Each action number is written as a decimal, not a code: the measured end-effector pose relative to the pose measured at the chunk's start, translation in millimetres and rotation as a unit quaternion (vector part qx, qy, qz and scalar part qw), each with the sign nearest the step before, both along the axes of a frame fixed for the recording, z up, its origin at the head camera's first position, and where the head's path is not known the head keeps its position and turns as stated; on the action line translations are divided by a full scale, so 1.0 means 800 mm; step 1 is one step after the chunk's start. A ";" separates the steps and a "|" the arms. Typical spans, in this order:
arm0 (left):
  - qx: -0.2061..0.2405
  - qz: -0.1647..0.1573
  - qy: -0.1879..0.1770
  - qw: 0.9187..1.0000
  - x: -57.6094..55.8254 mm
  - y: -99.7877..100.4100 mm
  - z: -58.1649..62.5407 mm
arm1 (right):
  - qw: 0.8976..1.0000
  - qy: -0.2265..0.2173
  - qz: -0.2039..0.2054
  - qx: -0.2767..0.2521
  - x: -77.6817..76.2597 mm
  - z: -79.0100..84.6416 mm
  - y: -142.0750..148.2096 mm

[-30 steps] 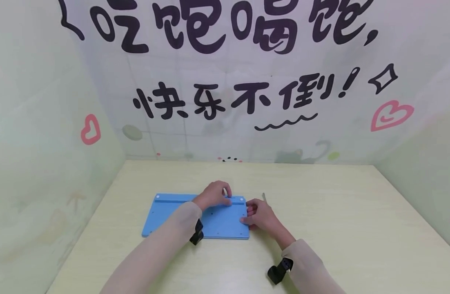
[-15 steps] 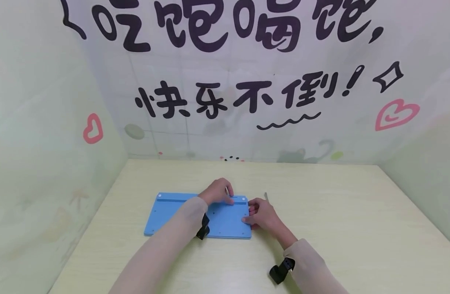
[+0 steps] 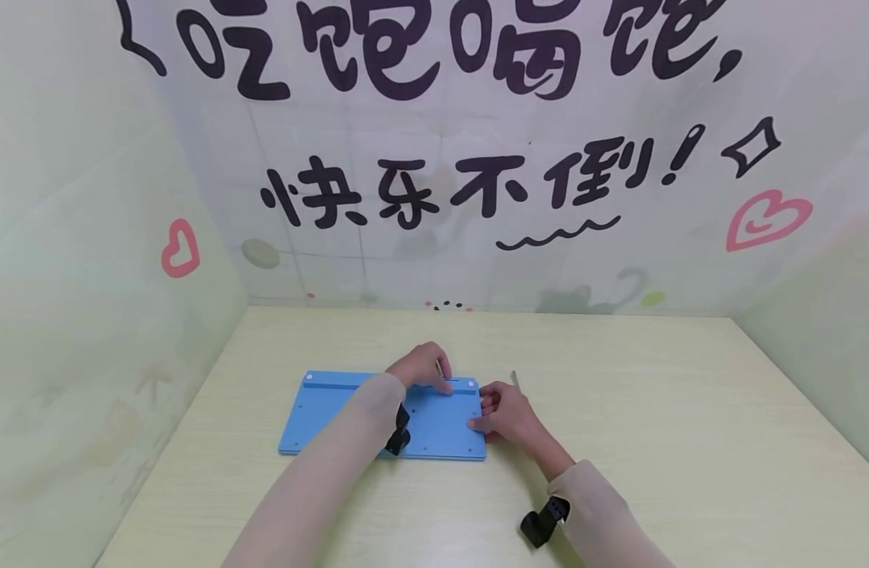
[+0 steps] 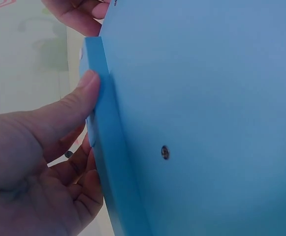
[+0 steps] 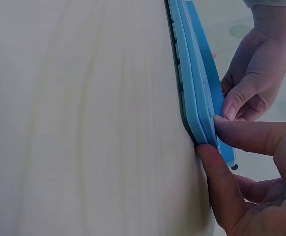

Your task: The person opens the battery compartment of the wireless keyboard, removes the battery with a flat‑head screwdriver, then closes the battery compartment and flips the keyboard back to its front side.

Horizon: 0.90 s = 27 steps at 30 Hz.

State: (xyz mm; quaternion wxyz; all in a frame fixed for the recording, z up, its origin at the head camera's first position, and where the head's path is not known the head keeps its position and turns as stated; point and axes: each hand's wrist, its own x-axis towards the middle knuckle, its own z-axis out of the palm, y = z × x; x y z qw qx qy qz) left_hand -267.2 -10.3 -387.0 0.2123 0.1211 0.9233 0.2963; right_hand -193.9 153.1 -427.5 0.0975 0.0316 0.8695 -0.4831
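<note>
A light blue keyboard point(image 3: 445, 426) lies face down on the table, its underside up; keys show along its lower edge in the right wrist view. A raised strip point(image 4: 106, 132) runs along its far side. My left hand point(image 3: 422, 367) holds this strip near the right end, thumb point(image 4: 86, 93) on top and the other fingers curled behind it. At the right edge my right hand point(image 3: 509, 414) pinches the keyboard point(image 5: 199, 88) between thumb and fingers. A small screw point(image 4: 165, 152) sits in the underside.
A thin grey stick-like thing point(image 3: 516, 381) lies just beyond my right hand. The pale wooden table point(image 3: 654, 442) is enclosed by printed cloth walls point(image 3: 434, 268) at the back and sides. Small black cameras point(image 3: 544, 522) are strapped to both wrists.
My left wrist and forearm have shifted slightly right and away from me, with the hand still on the strip. The right hand keeps its hold, and the keyboard looks unmoved.
</note>
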 end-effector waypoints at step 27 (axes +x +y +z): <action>0.012 -0.030 -0.003 0.999 -0.005 0.000 -0.003 | 1.000 -0.003 0.006 0.006 -0.003 -0.001 0.002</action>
